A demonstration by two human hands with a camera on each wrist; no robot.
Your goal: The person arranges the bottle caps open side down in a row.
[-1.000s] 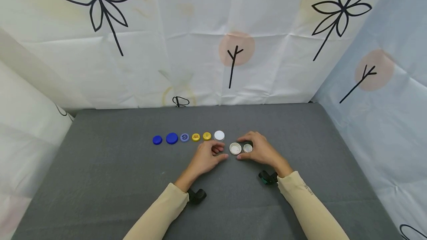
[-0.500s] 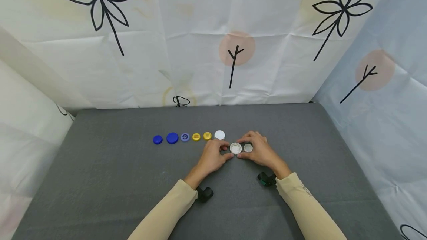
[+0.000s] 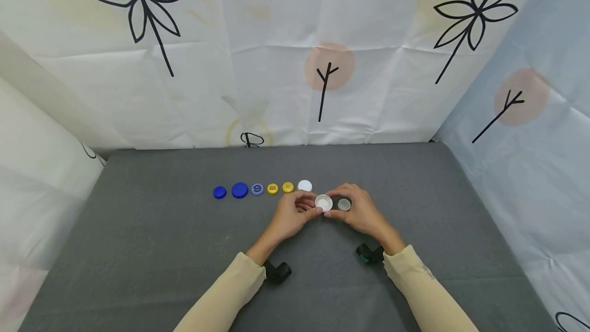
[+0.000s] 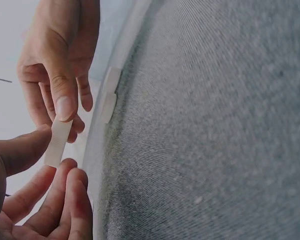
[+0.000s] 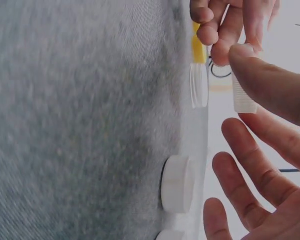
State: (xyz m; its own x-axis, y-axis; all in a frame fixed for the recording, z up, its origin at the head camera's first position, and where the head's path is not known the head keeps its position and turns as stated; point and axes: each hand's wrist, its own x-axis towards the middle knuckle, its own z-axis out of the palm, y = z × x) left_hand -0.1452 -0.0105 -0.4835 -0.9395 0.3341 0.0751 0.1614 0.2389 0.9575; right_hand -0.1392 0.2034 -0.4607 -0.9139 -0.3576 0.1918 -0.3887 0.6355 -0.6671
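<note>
A white bottle cap [image 3: 324, 203], hollow side up, is raised off the grey table between both hands. My left hand [image 3: 289, 216] pinches its left edge with thumb and index finger. On the opposite edge, the thumb and index finger of my right hand [image 3: 358, 210] grip it too. The left wrist view shows the ribbed side of this cap [image 4: 58, 142] with a thumb from each hand on it. A smaller pale cap [image 3: 343, 204] lies on the table, seen through the gap between my right thumb and fingers. In the right wrist view, a white cap [image 5: 178, 184] rests below the right fingers.
Behind the hands a row of caps runs leftward: a white cap [image 3: 304, 185], two yellow caps [image 3: 288, 187], a light blue cap [image 3: 257, 189] and two dark blue caps [image 3: 239, 190]. A patterned white cloth [image 3: 258, 65] rises along the table's back edge.
My left hand has come right to the white cap and taken hold of its edge. Both hands have lifted the cap from the table, while the row of caps has stayed put.
</note>
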